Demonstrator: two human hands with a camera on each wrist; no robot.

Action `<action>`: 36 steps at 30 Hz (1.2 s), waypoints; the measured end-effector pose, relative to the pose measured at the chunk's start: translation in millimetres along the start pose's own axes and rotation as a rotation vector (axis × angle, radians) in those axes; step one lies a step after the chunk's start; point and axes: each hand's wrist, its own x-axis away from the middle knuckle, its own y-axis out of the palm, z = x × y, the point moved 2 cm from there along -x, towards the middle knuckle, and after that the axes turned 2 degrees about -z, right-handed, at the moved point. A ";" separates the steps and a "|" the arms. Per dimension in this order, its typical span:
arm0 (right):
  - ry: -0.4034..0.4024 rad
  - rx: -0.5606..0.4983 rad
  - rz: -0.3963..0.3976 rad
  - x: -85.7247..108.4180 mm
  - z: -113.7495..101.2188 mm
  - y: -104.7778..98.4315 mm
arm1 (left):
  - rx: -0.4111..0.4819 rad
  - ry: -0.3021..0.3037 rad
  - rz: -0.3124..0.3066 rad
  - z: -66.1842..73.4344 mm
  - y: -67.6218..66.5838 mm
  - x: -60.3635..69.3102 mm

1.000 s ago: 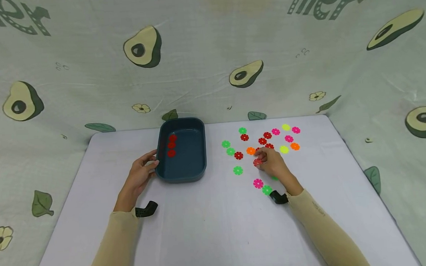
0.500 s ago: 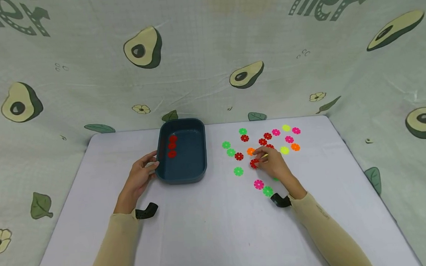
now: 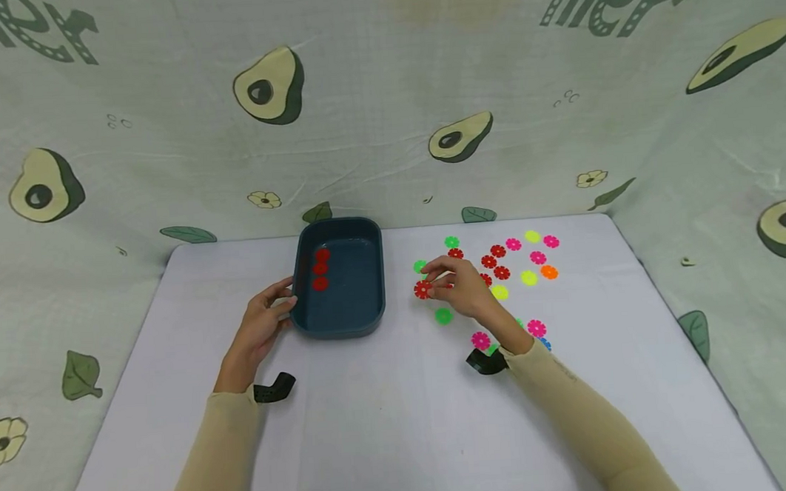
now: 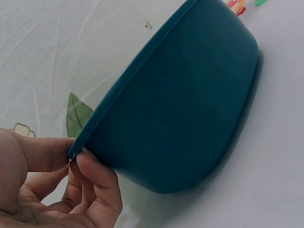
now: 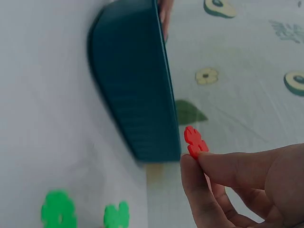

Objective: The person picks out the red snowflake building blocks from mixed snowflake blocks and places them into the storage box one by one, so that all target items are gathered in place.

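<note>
A dark teal tray [image 3: 340, 324] stands on the table, left of the middle, with several red flower-shaped discs [image 3: 320, 268] along its left inner side. My left hand [image 3: 261, 323] pinches the tray's left rim between thumb and fingers, as the left wrist view shows up close. Between thumb and forefinger my right hand [image 3: 465, 290] pinches a red flower-shaped disc [image 5: 194, 141], held up off the table to the right of the tray. Under and behind that hand lie more discs, some of them hidden by it.
Loose discs lie scattered on the right half of the white table [image 3: 376, 424], among them a green disc [image 3: 443, 316], a pink disc [image 3: 481, 340], a yellow disc [image 3: 529, 277] and an orange disc [image 3: 549, 272]. A printed cloth [image 3: 360, 128] hangs behind the table.
My right hand has moved left toward the tray, carrying the red disc away from the scattered discs. The left hand stays on the tray's rim, and the tray has not moved.
</note>
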 end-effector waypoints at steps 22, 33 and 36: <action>-0.005 -0.034 -0.282 -80.7 -65.9 93.3 | 0.000 -0.011 0.023 1.3 1.6 0.8; 0.058 0.068 -0.427 -115.5 -77.4 120.7 | 0.017 -0.024 0.036 -0.3 2.3 -0.3; 0.102 0.030 -0.449 -122.9 -77.7 126.8 | 0.019 -0.017 0.040 -0.5 2.9 -0.7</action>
